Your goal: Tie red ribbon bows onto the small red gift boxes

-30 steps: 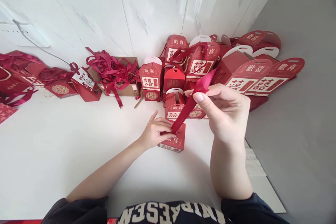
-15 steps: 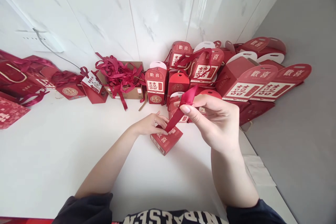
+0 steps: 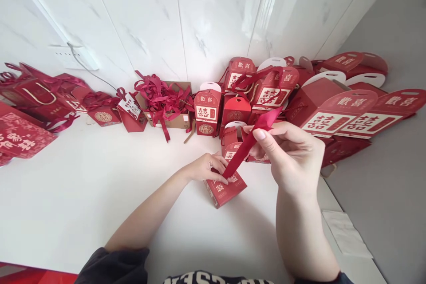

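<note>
A small red gift box (image 3: 224, 194) with pale printed characters stands on the white tabletop in front of me. My left hand (image 3: 208, 168) grips its top, thumb and fingers closed about the spot where a dark red satin ribbon (image 3: 240, 159) comes out. The ribbon slants up to the right from the box. My right hand (image 3: 289, 151) pinches its upper part between thumb and forefinger, above and to the right of the box, with a folded end sticking out past the fingertips. The left fingertips partly cover the box's top.
Behind my hands, several red gift boxes (image 3: 324, 117) are stacked against the tiled wall. A cardboard box (image 3: 181, 120) overflows with red ribbons (image 3: 155, 93). Red bags (image 3: 28, 128) and small boxes line the left. A white tissue packet (image 3: 346, 233) lies at the right edge.
The view has shifted, so everything sits further right and lower. The ribbon stays pinched in my right hand, with a longer stretch showing between both hands. My left hand stays on the box.
</note>
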`<state>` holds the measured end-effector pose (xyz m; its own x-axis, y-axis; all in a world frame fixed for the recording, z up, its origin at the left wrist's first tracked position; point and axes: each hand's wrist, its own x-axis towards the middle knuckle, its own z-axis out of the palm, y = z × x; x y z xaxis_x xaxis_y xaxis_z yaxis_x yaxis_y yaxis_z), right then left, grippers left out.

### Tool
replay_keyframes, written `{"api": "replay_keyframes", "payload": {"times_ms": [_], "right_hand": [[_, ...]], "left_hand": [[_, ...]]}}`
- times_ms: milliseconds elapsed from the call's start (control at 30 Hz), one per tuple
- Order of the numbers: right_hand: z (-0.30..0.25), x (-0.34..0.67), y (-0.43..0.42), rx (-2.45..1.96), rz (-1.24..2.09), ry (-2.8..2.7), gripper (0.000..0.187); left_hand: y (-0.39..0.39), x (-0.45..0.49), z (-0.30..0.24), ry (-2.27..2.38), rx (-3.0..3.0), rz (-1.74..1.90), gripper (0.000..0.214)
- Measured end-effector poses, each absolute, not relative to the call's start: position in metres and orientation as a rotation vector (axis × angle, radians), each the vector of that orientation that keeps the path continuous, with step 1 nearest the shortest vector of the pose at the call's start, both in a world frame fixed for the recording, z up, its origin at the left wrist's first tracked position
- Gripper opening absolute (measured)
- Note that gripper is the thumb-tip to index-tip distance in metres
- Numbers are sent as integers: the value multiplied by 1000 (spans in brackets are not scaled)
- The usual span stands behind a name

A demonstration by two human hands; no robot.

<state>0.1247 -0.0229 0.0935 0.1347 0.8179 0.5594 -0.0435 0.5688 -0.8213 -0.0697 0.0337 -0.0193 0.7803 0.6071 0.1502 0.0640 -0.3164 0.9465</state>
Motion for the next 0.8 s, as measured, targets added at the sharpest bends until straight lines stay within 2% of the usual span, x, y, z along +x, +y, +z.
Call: {"api": "replay_keyframes", "payload": {"times_ms": [133,267,300,433,500,567,667,800], "right_hand": [[84,128,-8,-789,784,-1371,9],[60,138,0,-927,966,-1721,44],[51,142,-1,-982,980,-1768,44],[12,159,-17,-1218,938,-1743,22],[-3,165,-26,-1286,914,-1778,23],[-13,167,-32,-1261,897,-1841,22],[-17,162,-38,-1135,883,-1911,12],[-14,150,-39,-1076,990,-1907,13]], "left_hand": [[29,-66,-19,539,1728,554,21],[29,-67,-20,582,1684,502,22],[29,-67,-21,586,1678,489,22],[33,-67,-25,596,1663,463,25],[34,-66,-26,595,1675,464,26],[34,-66,-24,580,1706,473,25],[32,-65,-15,576,1922,526,17],[30,-65,-3,637,2230,519,9]]}}
